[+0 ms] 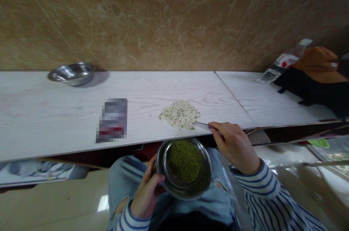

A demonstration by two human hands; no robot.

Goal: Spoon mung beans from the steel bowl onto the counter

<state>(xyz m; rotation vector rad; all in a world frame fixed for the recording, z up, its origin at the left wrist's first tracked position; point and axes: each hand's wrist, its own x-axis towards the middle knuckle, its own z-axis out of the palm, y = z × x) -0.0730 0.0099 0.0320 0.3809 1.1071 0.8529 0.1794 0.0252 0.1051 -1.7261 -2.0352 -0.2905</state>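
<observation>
My left hand (149, 189) grips the left rim of a steel bowl (207, 173), thumb on the edge, holding it above my lap just under the table edge. Small green beans (184, 160), like mung beans, fill part of the bowl, which tilts slightly. Pinched in my right hand (236, 144) is a slim metal utensil (202, 126); I cannot make out whether it is a spoon or a knife. Its tip touches the right front side of a pile of white grains (180, 114), like rice, with green beans scattered through it. The pile lies on the table near its front edge.
On the white wood-grain table (141, 85), a second steel bowl (73, 74) stands at the back left. A dark, blurred-out flat item (112, 120) lies left of the pile. A clear bottle (283, 63) leans by a brown and black cap (317, 65) at right. A tiled wall rises behind.
</observation>
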